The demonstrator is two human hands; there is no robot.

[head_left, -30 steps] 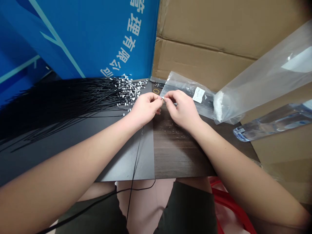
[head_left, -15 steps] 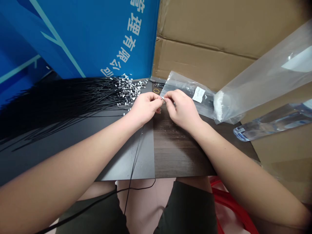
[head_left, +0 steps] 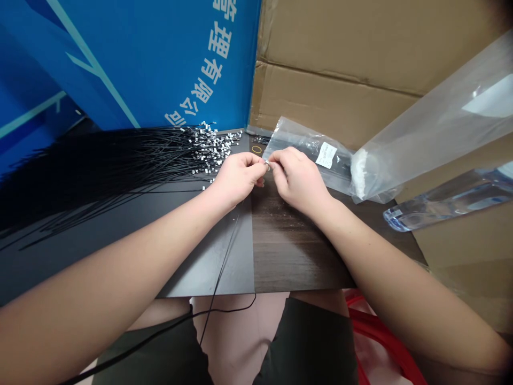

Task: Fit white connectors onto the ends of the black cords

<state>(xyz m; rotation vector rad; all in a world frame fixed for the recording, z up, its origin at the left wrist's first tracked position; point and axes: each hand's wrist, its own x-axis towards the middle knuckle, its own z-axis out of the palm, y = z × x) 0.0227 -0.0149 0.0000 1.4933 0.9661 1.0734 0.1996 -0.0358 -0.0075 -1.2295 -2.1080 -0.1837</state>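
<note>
My left hand point(head_left: 238, 179) and my right hand point(head_left: 298, 179) meet fingertip to fingertip over the dark table point(head_left: 296, 251). Both are closed in a pinch on a small silver clip point(head_left: 267, 165) at the end of a thin black cord point(head_left: 218, 278). The cord runs from under my left hand toward me and hangs off the table's front edge. A big fan of similar black cords with silver clips point(head_left: 120, 155) lies to the left of my left hand.
A clear bag with a white label point(head_left: 316, 152) lies just behind my right hand. Larger clear plastic bags point(head_left: 433, 128) lean at the right. A blue printed board point(head_left: 152, 59) and cardboard boxes point(head_left: 344, 59) wall in the back. Something red point(head_left: 380, 342) sits below the table edge.
Both hands stay pinched together at the same spot. The hanging part of the cord has swung slightly to the left.
</note>
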